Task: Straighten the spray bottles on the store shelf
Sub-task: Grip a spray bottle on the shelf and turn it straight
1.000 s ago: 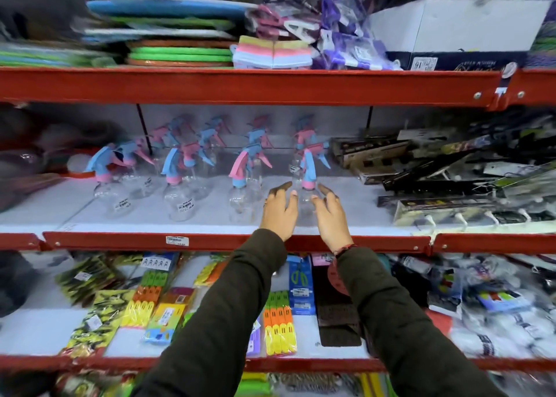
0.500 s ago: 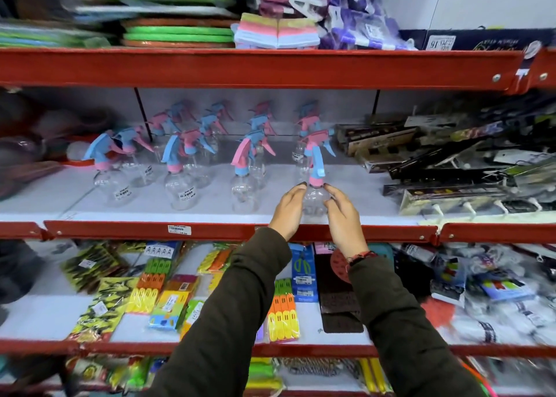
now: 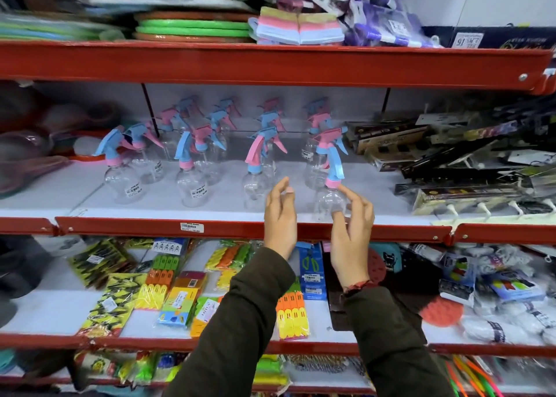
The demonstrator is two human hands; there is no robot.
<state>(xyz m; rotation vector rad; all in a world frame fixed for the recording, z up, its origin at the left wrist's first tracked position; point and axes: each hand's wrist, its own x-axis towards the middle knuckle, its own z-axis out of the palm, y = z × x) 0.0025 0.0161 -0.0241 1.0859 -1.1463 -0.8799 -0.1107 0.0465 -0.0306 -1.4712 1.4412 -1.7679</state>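
The right hand (image 3: 350,228) holds the front-right spray bottle (image 3: 330,199) loosely while the left hand (image 3: 279,216) hovers with fingers spread; the operator squares its base with the front row.

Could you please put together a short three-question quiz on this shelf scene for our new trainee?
1. True or false: the left hand is gripping a spray bottle.
2. Which front-row bottle has the right hand at it? A) the far-left bottle B) the rightmost bottle C) the bottle with the blue collar
3. Fill in: the collar of the rightmost bottle is ____ in colour.

Key
1. False: it is open, beside the bottle, holding nothing.
2. B: its fingers curl round the clear body near the shelf's red front edge, though a firm grip cannot be confirmed.
3. Pink.
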